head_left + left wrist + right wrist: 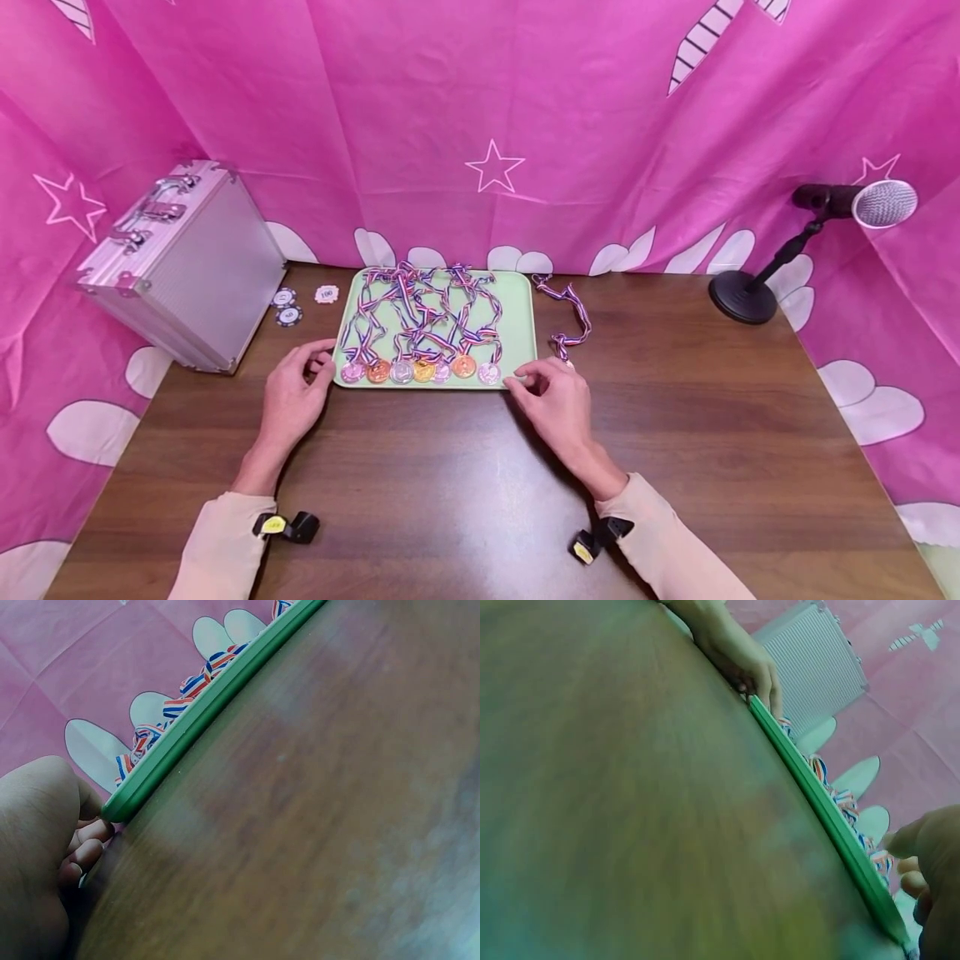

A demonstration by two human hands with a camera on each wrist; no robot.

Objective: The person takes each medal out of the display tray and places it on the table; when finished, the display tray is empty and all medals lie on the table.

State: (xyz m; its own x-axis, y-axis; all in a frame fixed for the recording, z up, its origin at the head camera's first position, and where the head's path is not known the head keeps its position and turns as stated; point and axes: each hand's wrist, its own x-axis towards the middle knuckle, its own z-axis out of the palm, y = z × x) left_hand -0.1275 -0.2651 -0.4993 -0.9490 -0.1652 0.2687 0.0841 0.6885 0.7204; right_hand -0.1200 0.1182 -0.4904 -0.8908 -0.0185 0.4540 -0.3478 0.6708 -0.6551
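A pale green tray (517, 312) lies on the table, flat in the head view. Several medals (402, 372) in gold, silver, copper and pinkish tones line its front edge, their striped ribbons (450, 321) tangled toward the back. At the front left corner my left hand (294, 392) pinches the tray, thumb against the rim and the other fingers curled beside it. My right hand (558, 408) is at the front right corner; in the right wrist view its thumb (904, 840) shows above the rim, fingers loosely bent. Another striped ribbon (581, 317) lies beyond that hand, its medal mostly hidden.
A silver case (202, 267) stands at the back left, with two dark poker chips (288, 315) and a pink one (327, 294) beside it. On the back right stands a microphone (885, 204) on a black stand (742, 296). Pink cloth (420, 167) hangs around the table (435, 483).
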